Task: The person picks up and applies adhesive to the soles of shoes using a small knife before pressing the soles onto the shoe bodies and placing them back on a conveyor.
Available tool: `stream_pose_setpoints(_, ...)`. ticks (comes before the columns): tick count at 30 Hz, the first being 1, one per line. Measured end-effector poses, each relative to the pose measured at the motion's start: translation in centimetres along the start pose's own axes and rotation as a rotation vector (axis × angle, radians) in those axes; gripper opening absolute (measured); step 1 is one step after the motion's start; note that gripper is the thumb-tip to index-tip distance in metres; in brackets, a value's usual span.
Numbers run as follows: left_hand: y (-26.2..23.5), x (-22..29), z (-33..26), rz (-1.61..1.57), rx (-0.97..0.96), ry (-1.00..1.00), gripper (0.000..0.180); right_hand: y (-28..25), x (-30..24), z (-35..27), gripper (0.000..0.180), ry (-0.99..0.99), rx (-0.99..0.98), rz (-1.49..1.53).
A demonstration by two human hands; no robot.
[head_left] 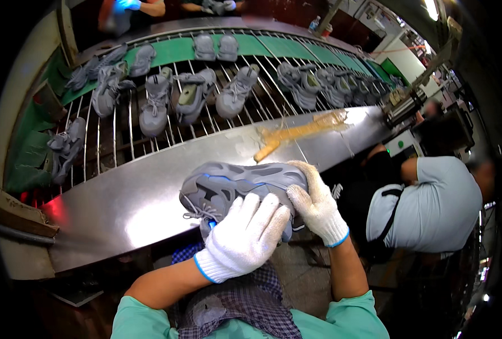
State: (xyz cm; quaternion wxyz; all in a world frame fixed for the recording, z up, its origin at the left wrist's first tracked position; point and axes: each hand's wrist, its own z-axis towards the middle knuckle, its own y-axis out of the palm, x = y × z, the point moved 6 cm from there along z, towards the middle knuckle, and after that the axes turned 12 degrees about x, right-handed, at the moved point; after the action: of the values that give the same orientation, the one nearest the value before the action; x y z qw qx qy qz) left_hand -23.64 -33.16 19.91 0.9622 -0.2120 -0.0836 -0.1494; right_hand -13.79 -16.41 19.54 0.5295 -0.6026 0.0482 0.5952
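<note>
A grey sneaker with laces is tipped on its side, held up over the near edge of the metal ledge. Both my hands wear white knitted gloves with blue cuffs. My left hand presses against the shoe's near side with its fingers stretched along the upper; the thumb is hidden. Around the right end of the shoe wraps my right hand, thumb on the near side. Laces dangle near the left end, and a small blue glow shows beside them.
Beyond the metal ledge, several grey sneakers rest on a rack of metal rods and a green belt. Yellowish tape or residue marks the ledge. A person in a light shirt is close at right; gloved hands show across the line.
</note>
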Motion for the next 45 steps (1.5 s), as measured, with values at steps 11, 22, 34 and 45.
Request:
stream_pose_setpoints(11,-2.4,1.7,-7.7,-0.077,-0.126,0.104,0.036,5.1,0.7,-4.2,0.06,0.135,-0.398,-0.206)
stream_pose_setpoints(22,-4.3,-0.4,-15.0,0.088,-0.215,0.221,0.029,13.8,0.6,-3.5,0.062,-0.022,-0.681,-0.434)
stream_pose_setpoints(34,-6.3,-2.1,-16.5,0.026,-0.164,0.06,0.033,18.9,-1.4,-1.4,0.056,0.126,-0.648,-0.063)
stream_pose_setpoints(45,-6.8,-2.6,-13.2,0.021,-0.199,0.06,0.033,18.3,-3.6,0.5,0.054,0.123,-0.737,-0.117)
